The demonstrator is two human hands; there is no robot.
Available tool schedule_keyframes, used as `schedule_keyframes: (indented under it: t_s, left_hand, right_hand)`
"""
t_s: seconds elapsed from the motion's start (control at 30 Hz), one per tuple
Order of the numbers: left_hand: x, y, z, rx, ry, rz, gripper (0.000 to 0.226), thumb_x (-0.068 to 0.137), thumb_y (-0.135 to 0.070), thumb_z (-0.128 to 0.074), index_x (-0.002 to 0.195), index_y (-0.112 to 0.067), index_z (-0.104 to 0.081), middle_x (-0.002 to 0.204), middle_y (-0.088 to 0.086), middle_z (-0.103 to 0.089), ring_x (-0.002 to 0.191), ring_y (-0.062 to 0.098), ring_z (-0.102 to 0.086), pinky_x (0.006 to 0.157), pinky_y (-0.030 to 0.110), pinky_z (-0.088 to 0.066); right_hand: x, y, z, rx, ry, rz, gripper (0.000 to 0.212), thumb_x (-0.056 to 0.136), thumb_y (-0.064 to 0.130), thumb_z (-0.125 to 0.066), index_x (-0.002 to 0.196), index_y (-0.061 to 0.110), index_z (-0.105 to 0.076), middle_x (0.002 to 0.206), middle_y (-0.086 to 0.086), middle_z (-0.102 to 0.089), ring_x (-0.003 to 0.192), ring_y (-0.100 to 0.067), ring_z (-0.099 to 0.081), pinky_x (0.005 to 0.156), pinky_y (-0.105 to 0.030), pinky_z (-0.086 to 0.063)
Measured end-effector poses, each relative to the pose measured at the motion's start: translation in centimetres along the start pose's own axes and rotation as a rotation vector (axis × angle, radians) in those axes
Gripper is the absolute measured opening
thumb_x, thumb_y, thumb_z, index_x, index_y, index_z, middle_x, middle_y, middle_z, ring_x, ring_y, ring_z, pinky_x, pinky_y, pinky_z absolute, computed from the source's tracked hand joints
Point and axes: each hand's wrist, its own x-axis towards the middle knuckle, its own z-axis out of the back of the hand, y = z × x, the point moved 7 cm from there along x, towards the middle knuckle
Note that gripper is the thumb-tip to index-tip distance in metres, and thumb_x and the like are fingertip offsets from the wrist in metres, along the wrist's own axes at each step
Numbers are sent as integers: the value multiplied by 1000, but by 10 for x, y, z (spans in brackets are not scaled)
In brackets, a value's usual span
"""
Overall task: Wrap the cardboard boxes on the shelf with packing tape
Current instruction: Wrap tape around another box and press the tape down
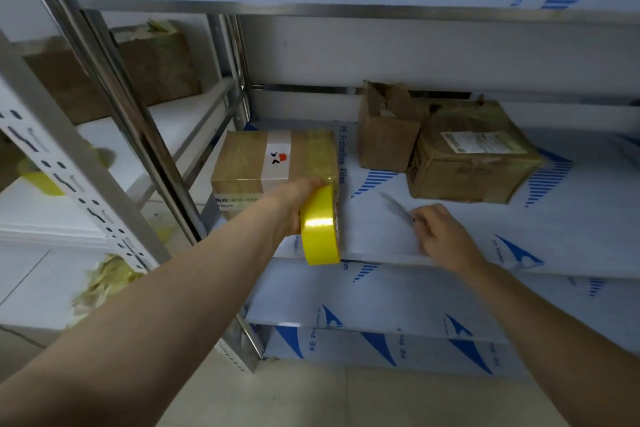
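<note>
Your left hand (296, 206) grips the tape roll (320, 224), fingers curled over its top rim; the roll stands on edge at the front right corner of the near box (273, 163). Your right hand (446, 232) pinches a thin blade (398, 208) (blurred) over the shelf (519, 218). Farther back, on the right, are two more boxes (474, 159).

We count three cardboard boxes: white-labelled box (273, 163), sealed, left; small box (384, 135), flaps open, far; tape-wrapped box (474, 163), right. One yellow tape roll (320, 225), on edge, at the white-labelled box's near right corner.
</note>
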Motion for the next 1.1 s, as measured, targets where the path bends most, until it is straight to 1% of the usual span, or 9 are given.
schedule_keyframes:
  t_s: [0.13, 0.3, 0.47, 0.57, 0.63, 0.73, 0.83, 1.03, 1.1]
  left_hand:
    - [2, 0, 3, -21, -3, -28, 20, 95, -27, -57, 81, -14, -49, 63, 9, -63, 61, 22, -58, 36, 25, -49]
    - [2, 0, -1, -87, -5, -87, 14, 96, -22, -56, 84, -13, -54, 73, 9, -58, 47, 16, -60, 39, 22, -49]
    - [2, -1, -2, -169, -86, -137, 44, 86, -35, -68, 120, -9, -58, 115, 15, -64, 100, 28, -64, 89, 43, -54]
    - [-4, 4, -4, -189, -128, -118, 19, 91, -27, -63, 86, -10, -58, 75, 12, -64, 49, 19, -65, 44, 25, -54]
    - [-4, 4, -6, -183, -171, -122, 23, 93, -25, -61, 77, -11, -52, 57, 6, -60, 37, 15, -57, 34, 19, -46]
    - [-8, 3, -3, -172, -255, -147, 26, 92, -30, -62, 82, -11, -48, 58, 1, -58, 52, 15, -58, 45, 20, -46]
    - [-8, 9, -4, -114, -293, -144, 35, 87, -33, -66, 109, -10, -53, 88, 5, -59, 85, 22, -59, 75, 29, -52]
    - [-19, 7, -6, -41, -312, -128, 29, 93, -33, -58, 114, -15, -49, 101, 6, -51, 92, 23, -51, 77, 30, -41]
    - [-18, 7, -8, -70, -305, -142, 19, 96, -23, -53, 111, -11, -53, 92, 6, -55, 77, 19, -58, 63, 23, -48]
  right_hand:
    - [36, 63, 29, 308, -126, -45, 19, 96, 15, -51, 111, 8, -60, 94, 0, -57, 83, -16, -51, 64, -27, -37]
    - [86, 152, 7, 91, 46, 252, 22, 89, 21, -64, 107, 8, -68, 114, -11, -64, 106, -28, -59, 87, -36, -47]
    - [111, 152, -20, 17, 230, 298, 42, 90, 39, -62, 126, 18, -62, 147, 6, -44, 133, -19, -44, 109, -36, -36]
    - [115, 142, -25, 109, 239, 319, 46, 86, 43, -65, 127, 22, -62, 146, 7, -44, 134, -18, -43, 110, -39, -36]
    - [117, 137, -29, 126, 221, 319, 48, 85, 46, -64, 128, 25, -60, 146, 9, -44, 133, -20, -44, 108, -43, -38]
    - [121, 135, -34, 146, 204, 329, 49, 85, 46, -64, 129, 25, -59, 145, 10, -45, 132, -20, -45, 106, -44, -40]
    - [123, 135, -34, 164, 212, 340, 49, 84, 47, -66, 127, 23, -62, 144, 10, -47, 130, -20, -48, 104, -42, -42]
    - [121, 138, -32, 131, 226, 352, 48, 85, 47, -64, 127, 23, -61, 144, 10, -47, 130, -20, -48, 104, -41, -42]
    - [120, 140, -29, 99, 229, 359, 49, 85, 48, -64, 128, 23, -61, 144, 11, -46, 130, -20, -48, 103, -41, -43]
